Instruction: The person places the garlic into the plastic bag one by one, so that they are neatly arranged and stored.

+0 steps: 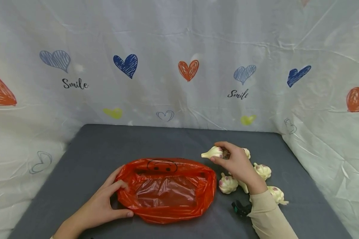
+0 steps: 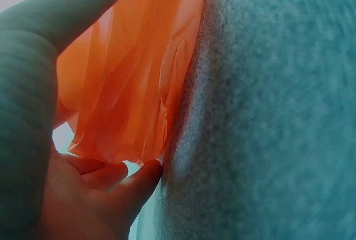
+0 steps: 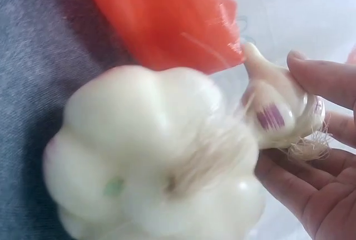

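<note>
A red plastic bag (image 1: 167,215) sits on the dark table with its mouth spread wide, showing the inside bottom. My left hand (image 1: 104,200) holds the bag's left side, its fingers and thumb against the plastic. Right of the bag, my right hand (image 1: 239,166) pinches a garlic bulb (image 1: 213,152) between thumb and fingers, above the table. In the right wrist view that held bulb (image 3: 272,112) shows purple marks and a tuft of roots. A large pale garlic bulb (image 3: 144,151) fills the foreground there. Beneath and beside my right arm lie more bulbs, one (image 1: 228,184) close to the bag.
More garlic bulbs rest at the right, including one (image 1: 262,171) beyond the wrist and another (image 1: 276,195) by the sleeve. A small black object (image 1: 240,208) lies near the right forearm. Behind the grey table (image 1: 122,141) hangs a white curtain (image 1: 155,43) with printed hearts.
</note>
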A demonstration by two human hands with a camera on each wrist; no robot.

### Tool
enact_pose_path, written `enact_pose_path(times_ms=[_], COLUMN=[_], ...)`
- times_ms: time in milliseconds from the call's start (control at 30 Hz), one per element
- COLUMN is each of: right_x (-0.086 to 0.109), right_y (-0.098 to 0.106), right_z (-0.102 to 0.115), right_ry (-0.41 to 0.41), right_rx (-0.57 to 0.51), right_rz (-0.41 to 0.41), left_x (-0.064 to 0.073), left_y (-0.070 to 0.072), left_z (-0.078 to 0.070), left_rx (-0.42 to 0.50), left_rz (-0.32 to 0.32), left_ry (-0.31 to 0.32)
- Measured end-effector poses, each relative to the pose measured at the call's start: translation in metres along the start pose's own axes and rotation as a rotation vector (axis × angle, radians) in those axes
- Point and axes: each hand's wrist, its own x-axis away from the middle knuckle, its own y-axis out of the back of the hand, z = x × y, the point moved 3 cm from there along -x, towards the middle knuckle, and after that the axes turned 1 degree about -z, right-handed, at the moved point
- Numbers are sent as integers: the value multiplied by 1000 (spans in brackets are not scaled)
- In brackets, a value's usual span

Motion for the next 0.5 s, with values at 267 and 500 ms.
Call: enact_pose_path(times_ms=[267,500], right_x=[-8,-15], right_y=[2,-6], right_z=[20,39], right_ry=[40,93], right_rx=[-14,-46], right_rz=[-19,-15], left_x=[-1,1], left_y=[2,1], left_z=[-4,-5], left_rx=[0,24], left_rz=[9,12], left_ry=[-1,1])
